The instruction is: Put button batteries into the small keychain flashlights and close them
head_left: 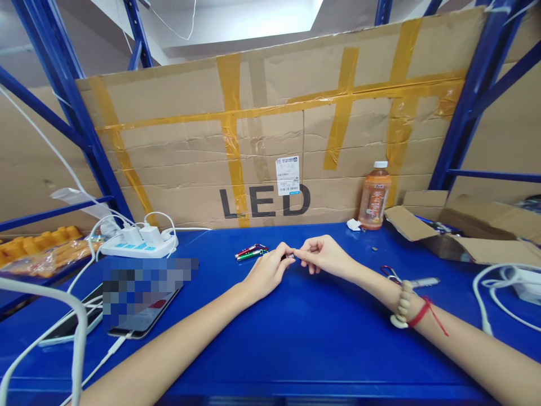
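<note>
My left hand (pixel 267 272) and my right hand (pixel 324 257) meet above the blue tabletop (pixel 296 338), fingertips almost touching. Both are closed in a pinch around a small silvery piece (pixel 291 256), mostly covered by the fingers and too small to name. Just left of my left hand lie a green metal tube with a clip (pixel 250 255) and a red one (pixel 247 250), like small keychain flashlights. Beyond my right forearm rests a silver tube (pixel 425 282) with a red carabiner clip (pixel 389 272), partly hidden by the arm.
On the left are a white power strip (pixel 137 245) with chargers, cables and two phones (pixel 146 318). An orange drink bottle (pixel 375 197) and crumpled white paper (pixel 354 225) stand at the back right, near an open cardboard box (pixel 465 248). A cardboard wall (pixel 181 163) closes the back.
</note>
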`<state>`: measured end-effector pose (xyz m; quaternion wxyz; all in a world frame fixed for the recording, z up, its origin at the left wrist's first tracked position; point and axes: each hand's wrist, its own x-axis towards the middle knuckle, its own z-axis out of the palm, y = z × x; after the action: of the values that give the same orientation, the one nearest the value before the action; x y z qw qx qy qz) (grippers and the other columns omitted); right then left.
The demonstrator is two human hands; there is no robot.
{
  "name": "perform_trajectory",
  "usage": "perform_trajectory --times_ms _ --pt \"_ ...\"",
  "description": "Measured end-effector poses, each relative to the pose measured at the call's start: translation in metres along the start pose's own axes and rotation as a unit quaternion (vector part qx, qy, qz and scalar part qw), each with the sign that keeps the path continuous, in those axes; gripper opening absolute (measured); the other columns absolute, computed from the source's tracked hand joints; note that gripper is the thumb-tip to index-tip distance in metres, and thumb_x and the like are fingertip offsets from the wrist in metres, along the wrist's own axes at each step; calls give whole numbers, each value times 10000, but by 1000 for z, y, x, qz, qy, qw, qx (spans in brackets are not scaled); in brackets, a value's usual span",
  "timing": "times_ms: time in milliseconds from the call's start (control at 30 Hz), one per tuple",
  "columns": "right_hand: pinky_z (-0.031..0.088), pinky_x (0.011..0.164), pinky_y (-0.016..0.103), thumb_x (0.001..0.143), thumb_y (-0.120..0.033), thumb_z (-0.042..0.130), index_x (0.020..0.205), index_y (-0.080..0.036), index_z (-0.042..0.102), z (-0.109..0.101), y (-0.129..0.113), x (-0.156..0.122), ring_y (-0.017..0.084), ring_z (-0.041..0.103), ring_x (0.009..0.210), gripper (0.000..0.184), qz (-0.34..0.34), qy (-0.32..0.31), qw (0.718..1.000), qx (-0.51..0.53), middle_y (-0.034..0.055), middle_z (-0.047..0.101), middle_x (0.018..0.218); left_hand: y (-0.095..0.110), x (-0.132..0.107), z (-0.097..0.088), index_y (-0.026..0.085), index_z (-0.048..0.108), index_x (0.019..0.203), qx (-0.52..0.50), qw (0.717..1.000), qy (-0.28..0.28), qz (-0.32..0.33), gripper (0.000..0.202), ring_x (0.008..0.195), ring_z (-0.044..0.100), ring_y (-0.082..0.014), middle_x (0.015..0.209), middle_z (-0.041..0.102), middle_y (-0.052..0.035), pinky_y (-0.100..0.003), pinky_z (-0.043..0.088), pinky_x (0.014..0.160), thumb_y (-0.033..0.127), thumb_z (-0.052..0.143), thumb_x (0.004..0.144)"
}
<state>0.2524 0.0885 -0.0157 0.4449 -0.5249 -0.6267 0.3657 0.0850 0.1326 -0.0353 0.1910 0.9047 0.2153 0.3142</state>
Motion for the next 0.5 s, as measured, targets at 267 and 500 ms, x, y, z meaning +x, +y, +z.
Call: perform_trajectory --times_ms 267,500 --pt "375 341 149 606 -485 679 599 -133 552 0 4 2 47 500 366 375 -9 -6 1000 10 -11 590 534 1 0 -1 224 472 1092 12 1000 4 8 224 886 579 -164 1021 608 -31 -264 436 769 221 369 893" --pt "373 341 147 586 -477 698 607 -133 556 2 4 2 46 497 358 373 -14 -6 1000 13 -12 598 537 3 1 -3 213 512 1079 12 1000 17 17 235 892 586 -157 1028 619 -33 -268 443 819 214 366 894"
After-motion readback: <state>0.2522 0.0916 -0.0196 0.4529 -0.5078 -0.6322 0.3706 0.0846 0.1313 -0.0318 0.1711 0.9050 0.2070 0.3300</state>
